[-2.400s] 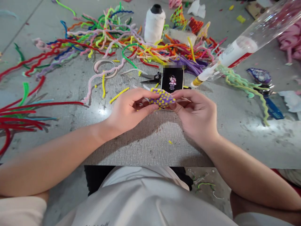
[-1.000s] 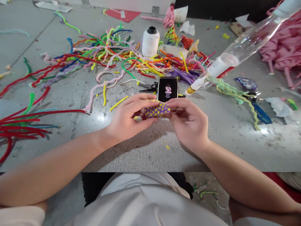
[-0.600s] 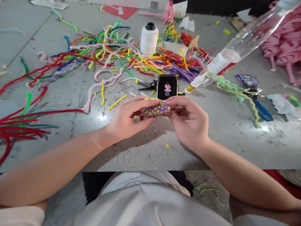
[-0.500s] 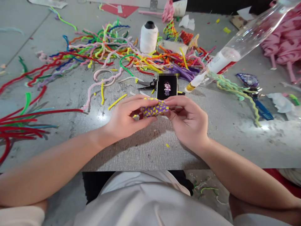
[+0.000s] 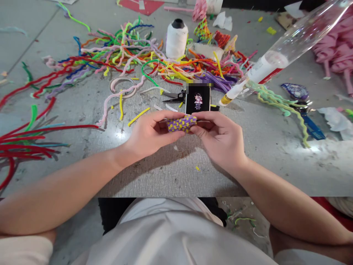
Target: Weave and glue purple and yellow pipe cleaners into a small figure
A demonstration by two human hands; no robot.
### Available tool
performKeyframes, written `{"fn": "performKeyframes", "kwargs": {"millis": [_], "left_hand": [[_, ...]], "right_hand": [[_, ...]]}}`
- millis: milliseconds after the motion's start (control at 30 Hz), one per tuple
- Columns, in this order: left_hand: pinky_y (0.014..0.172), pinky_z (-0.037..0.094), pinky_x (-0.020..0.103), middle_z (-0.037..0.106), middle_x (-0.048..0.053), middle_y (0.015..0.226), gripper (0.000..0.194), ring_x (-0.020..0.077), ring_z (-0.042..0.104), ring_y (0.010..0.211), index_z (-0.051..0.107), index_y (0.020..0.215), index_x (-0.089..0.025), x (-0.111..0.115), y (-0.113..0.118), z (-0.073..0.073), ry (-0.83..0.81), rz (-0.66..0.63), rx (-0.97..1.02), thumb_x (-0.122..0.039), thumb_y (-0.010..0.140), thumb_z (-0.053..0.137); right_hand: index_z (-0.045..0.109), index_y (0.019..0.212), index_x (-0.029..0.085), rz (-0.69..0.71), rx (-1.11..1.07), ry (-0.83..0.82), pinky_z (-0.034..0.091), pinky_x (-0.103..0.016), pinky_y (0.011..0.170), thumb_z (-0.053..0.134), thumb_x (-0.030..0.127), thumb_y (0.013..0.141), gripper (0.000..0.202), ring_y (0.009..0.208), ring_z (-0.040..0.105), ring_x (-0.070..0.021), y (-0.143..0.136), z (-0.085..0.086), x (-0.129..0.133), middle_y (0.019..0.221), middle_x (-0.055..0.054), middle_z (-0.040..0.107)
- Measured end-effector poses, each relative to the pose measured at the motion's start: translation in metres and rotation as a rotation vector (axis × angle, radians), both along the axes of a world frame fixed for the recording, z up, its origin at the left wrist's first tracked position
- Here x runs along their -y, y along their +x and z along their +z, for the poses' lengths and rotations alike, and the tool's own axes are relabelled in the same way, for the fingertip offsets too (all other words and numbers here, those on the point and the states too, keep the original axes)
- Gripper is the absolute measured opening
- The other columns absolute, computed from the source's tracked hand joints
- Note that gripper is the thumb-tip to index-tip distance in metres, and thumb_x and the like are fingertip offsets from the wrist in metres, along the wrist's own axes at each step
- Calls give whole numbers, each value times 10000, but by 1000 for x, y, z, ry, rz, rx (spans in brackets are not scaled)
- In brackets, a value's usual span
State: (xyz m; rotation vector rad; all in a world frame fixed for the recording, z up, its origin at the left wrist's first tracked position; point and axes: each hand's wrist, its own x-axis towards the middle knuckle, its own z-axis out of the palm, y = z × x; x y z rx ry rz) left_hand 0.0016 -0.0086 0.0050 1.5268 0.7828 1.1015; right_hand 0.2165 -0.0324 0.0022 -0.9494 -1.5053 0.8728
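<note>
So the grey table [image 5: 165, 180] took up most of the view, its texture smudged with dark specks, a seam line crossing the far left corner. The left, right and far sides ran out of frame, and below the near edge you got a bit of floor [image 5: 234, 239] with scraps on it. A big messy pile of fuzzy stems [image 5: 124, 57] sprawled across the far half, so tangled I couldn't sort one from another. The clear bottle [image 5: 309, 40] got cut off at the top right corner, and I couldn't tell whether the white tube [image 5: 268, 68] was inside it or behind. The pink bundle [image 5: 331, 51] was chopped by the right side of the view, partly behind the bottle.

Both hands were above the table, near the middle of its near edge. The left hand [image 5: 146, 132] and right hand [image 5: 223, 136] each had fingers pinched on opposite ends of a purple-and-yellow piece [image 5: 180, 124], which hid both ends. The white spool [image 5: 176, 38] stood upright by the pile. The phone [image 5: 198, 97] was partly pixelated up top and covered part of the black scissors [image 5: 176, 96]. Smallest was a yellow scrap [image 5: 197, 168] near the near edge.
</note>
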Motion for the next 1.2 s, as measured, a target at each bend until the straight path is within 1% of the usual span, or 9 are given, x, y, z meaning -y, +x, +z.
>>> {"fn": "performKeyframes", "kwargs": {"millis": [133,267,633,700,800,900,1033,1100,1200], "left_hand": [[621,603,196,844,54,1055,366,115,742,765,859,1149,-228,-2,2,-1,-281,-67,146,-379,830,954],[630,615,188,843,32,1011,395,101,747,727,869,1119,-245,-1,2,-1,-456,-100,222,-362,767,1006],[630,592,163,810,3,854,386,89,756,698,852,1039,-188,1,3,4,-590,-143,241,-349,736,1029],[627,596,148,802,-6,874,382,80,757,699,830,1039,-195,-1,2,2,-636,-147,286,-338,745,1026],[635,615,136,790,-20,903,405,73,761,719,777,1064,-219,-5,0,-4,-697,-148,395,-319,755,1020],[658,632,131,783,-14,939,424,77,776,758,740,1094,-230,-8,-1,-8,-744,-158,463,-332,781,1007],[706,673,187,793,-2,994,419,112,803,797,694,1112,-243,-6,-1,-10,-676,-217,423,-359,824,975],[724,692,233,797,13,1073,420,129,808,810,679,1122,-243,-5,-1,-12,-556,-207,338,-399,845,954],[763,687,249,800,39,1098,413,139,798,875,709,1119,-218,-5,-1,-13,-310,-100,176,-459,865,927]], "right_hand": [[809,1047,249,-2,-32,-77,724,-303,768,810,148,907,173,827,814,-160,1,0,-5,977,-3,834],[812,966,235,-52,-2,-109,688,-281,694,805,144,885,122,728,776,-140,1,5,-6,879,5,821],[851,935,221,-133,130,-108,639,-317,740,829,244,889,57,788,775,-170,2,9,-4,904,-23,840],[846,991,223,-135,113,-91,649,-310,750,843,290,907,107,809,780,-167,3,7,-6,935,-28,840],[811,1118,235,-112,11,-70,641,-267,687,855,462,927,300,790,774,-146,3,2,-10,935,-23,826],[788,1080,218,-38,-29,-105,576,-225,561,815,598,940,406,661,722,-117,3,0,-13,839,-18,799],[766,972,196,15,47,-123,543,-227,524,780,632,958,436,598,675,-112,2,2,-11,750,-11,757],[763,966,199,-12,81,-86,559,-238,557,763,589,986,391,630,692,-123,3,4,-8,765,-14,762],[761,958,211,-56,158,-22,580,-266,615,742,459,1019,256,692,727,-144,6,4,-6,824,-21,784]]}}
